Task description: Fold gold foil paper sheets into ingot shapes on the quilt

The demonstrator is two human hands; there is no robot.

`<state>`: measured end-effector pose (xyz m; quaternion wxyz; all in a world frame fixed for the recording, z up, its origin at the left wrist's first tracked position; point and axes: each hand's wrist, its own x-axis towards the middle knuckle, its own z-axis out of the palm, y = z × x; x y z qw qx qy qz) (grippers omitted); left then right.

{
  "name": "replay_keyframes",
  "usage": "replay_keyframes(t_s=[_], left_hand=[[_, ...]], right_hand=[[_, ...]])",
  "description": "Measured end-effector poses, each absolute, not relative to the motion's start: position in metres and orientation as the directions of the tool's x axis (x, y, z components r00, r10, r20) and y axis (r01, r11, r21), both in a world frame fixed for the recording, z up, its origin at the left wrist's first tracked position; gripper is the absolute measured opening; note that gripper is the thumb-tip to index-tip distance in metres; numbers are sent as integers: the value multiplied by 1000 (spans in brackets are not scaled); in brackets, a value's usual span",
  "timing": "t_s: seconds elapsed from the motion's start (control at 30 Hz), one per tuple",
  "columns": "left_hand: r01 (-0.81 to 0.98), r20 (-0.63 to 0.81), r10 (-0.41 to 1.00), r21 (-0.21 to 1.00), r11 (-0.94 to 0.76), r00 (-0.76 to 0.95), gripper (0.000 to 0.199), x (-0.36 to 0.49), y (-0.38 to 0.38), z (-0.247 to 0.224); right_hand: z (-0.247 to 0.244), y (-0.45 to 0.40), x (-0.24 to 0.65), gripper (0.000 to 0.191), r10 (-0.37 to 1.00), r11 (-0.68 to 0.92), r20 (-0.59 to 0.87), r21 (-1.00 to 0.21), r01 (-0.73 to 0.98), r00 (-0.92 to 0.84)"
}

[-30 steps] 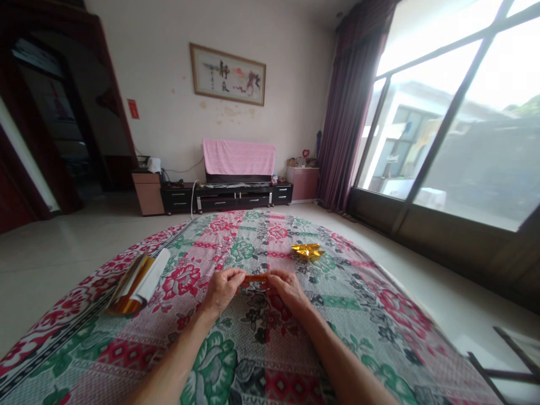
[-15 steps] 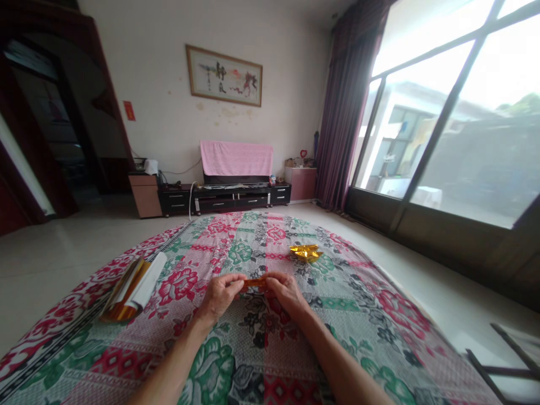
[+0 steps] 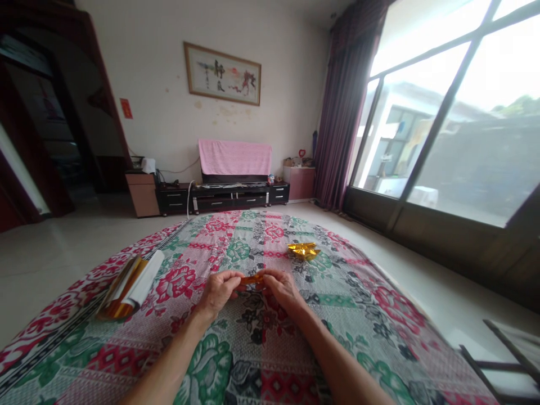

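Between my two hands stretches a narrow folded strip of gold foil paper (image 3: pixel 252 279), held just above the flowered tablecloth (image 3: pixel 236 250). My left hand (image 3: pixel 219 288) pinches its left end between thumb and fingers. The other end is pinched by my right hand (image 3: pixel 280 286), whose fingertips cover part of it. Beyond my right hand lie folded shiny gold foil pieces (image 3: pixel 304 251) on the cloth. To the left rests a curled stack of gold and white paper sheets (image 3: pixel 130 287).
A low black TV cabinet (image 3: pixel 232 197) stands past the table, with a pink cloth (image 3: pixel 235 157) over the screen. Large windows (image 3: pixel 442 129) and a purple curtain (image 3: pixel 343 112) are at the right. A dark-framed piece of furniture (image 3: pixel 502 365) is near the lower right.
The gold strip, level before, now slants slightly, its right end higher. Both hands keep their pinch on it. The whole view has shifted a little.
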<state>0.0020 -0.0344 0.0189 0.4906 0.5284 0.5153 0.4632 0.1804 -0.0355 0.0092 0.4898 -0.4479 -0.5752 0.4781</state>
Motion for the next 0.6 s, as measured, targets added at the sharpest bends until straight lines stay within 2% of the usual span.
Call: replay_keyframes(t_s=[0.6], left_hand=[[26,-42,999,999,42,14,29,6,-32,18]], right_hand=[[1,-31,182,32,984,139,133,-989,47,-121]])
